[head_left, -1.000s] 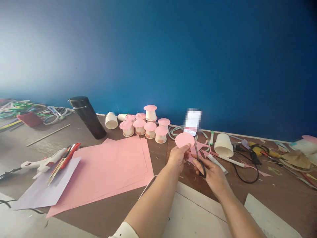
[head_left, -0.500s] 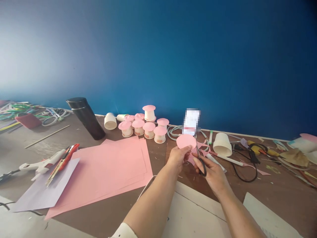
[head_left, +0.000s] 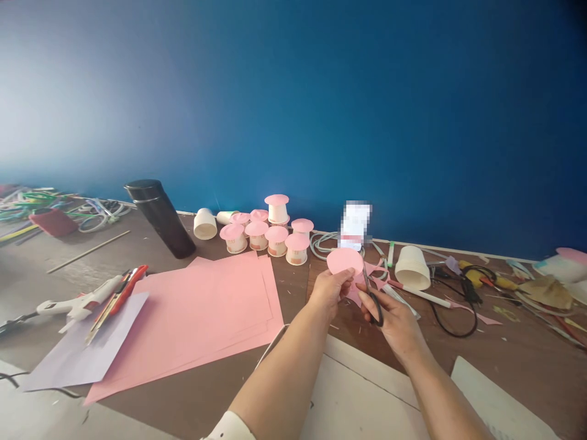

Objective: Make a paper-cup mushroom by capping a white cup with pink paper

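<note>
Between the fingers and thumb of my left hand is a round piece of pink paper, held by its lower edge. My right hand is closed on a pair of scissors with dark handles. The scissor blades point up and lie along the right edge of the pink circle; whether they are parted is hard to tell. Pink paper scraps lie on the table behind and under my hands. Just beyond the circle a phone with a blurred screen leans against the wall.
Several paper cups with pink tops stand near the wall. Pink sheets lie on the left, with a utility knife and a glue gun beside them. A black flask stands behind. Right are a white cup and cables.
Almost nothing differs. The view has shifted very slightly, while both hands, the pink paper circle and the scissors keep nearly the same position.
</note>
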Motion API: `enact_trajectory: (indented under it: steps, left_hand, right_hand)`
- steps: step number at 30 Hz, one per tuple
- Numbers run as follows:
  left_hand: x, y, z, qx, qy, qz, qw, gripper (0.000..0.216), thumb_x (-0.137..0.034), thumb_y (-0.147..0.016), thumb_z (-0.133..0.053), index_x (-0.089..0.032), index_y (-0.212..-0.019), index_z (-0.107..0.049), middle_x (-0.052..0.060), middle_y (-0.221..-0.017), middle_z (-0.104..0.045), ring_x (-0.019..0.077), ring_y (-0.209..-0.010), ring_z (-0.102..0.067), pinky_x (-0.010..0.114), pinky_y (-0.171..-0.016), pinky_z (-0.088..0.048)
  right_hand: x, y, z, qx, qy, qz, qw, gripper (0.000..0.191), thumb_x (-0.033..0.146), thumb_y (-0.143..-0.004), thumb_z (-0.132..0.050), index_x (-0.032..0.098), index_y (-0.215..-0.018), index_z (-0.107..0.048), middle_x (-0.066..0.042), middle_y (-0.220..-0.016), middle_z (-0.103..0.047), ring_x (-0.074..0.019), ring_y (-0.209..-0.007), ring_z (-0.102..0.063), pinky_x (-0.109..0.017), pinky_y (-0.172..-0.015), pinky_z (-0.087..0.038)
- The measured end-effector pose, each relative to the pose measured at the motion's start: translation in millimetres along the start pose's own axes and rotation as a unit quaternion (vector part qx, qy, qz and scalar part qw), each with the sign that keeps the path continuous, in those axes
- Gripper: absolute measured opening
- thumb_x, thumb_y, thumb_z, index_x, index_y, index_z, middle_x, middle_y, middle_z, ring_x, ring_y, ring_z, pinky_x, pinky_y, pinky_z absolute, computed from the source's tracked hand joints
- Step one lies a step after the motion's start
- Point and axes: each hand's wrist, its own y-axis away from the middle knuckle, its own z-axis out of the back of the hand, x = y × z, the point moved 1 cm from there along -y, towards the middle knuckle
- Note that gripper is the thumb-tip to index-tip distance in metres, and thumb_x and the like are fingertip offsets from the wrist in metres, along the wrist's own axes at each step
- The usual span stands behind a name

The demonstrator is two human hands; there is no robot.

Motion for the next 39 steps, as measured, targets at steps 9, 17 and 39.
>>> enact_trajectory:
  steps: [9,17,39]
  left_hand:
    - [-1,1,-1,-0.004,0.001,-0.001,1.000,0.026,-0.022,-0.061,-0.083,-0.010,-0.074,-0.064,0.001,-0.063,-0.058,0.0059,-0.054,-0.048,0.020,-0.055,-0.042]
    - [-3,2,-1,-0.006,0.000,-0.003,1.000,0.024,-0.021,-0.062,-0.082,-0.011,-0.075,-0.063,0.001,-0.063,-0.058,0.0062,-0.054,-0.049,0.019,-0.055,-0.042]
    - [-2,2,0,-0.005,0.008,-0.014,1.000,0.028,-0.024,-0.060,-0.082,-0.011,-0.074,-0.061,-0.001,-0.059,-0.055,0.0050,-0.052,-0.046,0.019,-0.055,-0.039]
  right_hand:
    - [-7,-4,0,0.008,-0.011,0.006,1.000,0.051,0.056,-0.073,-0.069,0.024,-0.112,-0.074,-0.001,-0.067,-0.064,-0.0168,-0.062,-0.058,-0.029,-0.061,-0.048]
    - [-11,-6,1,0.013,-0.007,0.012,1.000,0.049,0.055,-0.074,-0.069,0.024,-0.112,-0.074,-0.001,-0.067,-0.064,-0.0161,-0.061,-0.058,-0.028,-0.061,-0.047]
    - [-8,-5,2,0.011,0.013,0.010,1.000,0.054,0.058,-0.074,-0.068,0.021,-0.113,-0.073,-0.001,-0.068,-0.064,-0.0152,-0.061,-0.058,-0.027,-0.060,-0.046]
